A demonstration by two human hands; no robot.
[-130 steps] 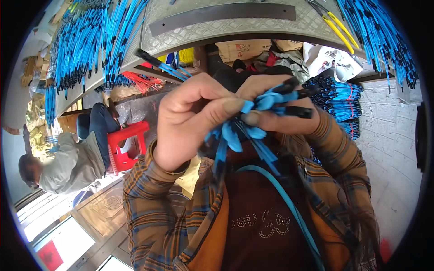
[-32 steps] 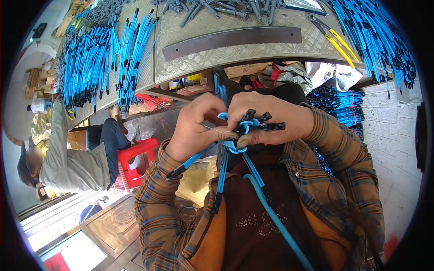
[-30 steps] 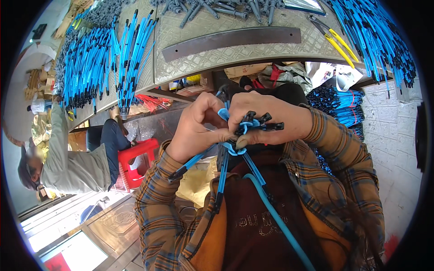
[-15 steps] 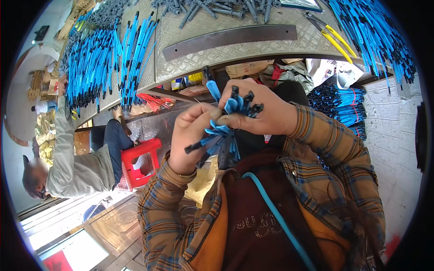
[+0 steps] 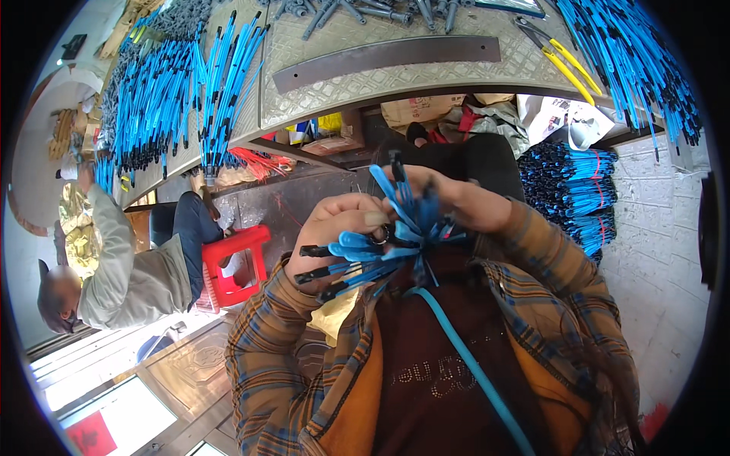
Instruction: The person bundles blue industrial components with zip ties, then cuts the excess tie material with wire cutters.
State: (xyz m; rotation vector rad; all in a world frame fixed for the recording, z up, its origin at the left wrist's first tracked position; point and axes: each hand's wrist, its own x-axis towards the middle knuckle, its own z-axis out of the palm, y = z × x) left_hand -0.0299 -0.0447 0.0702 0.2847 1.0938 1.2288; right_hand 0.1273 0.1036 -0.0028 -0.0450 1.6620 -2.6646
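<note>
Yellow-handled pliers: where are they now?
In the head view, the pliers lie at upper right on the table, between the dark strip and the heap of blue sticks.

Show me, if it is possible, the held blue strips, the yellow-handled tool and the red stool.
Held blue strips (image 5: 407,232), head view: a central blue piece.
Yellow-handled tool (image 5: 565,73), head view: one handle.
Red stool (image 5: 236,239), head view: its upper edge.

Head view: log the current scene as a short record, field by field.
Left hand: closed at a bunch of blue-and-black strips
Right hand: blurred, beside the bunch; grip unclear
On table: flat metal bar, yellow-handled tool, grey parts, more strips
Co-worker: at left, near a red stool
</note>
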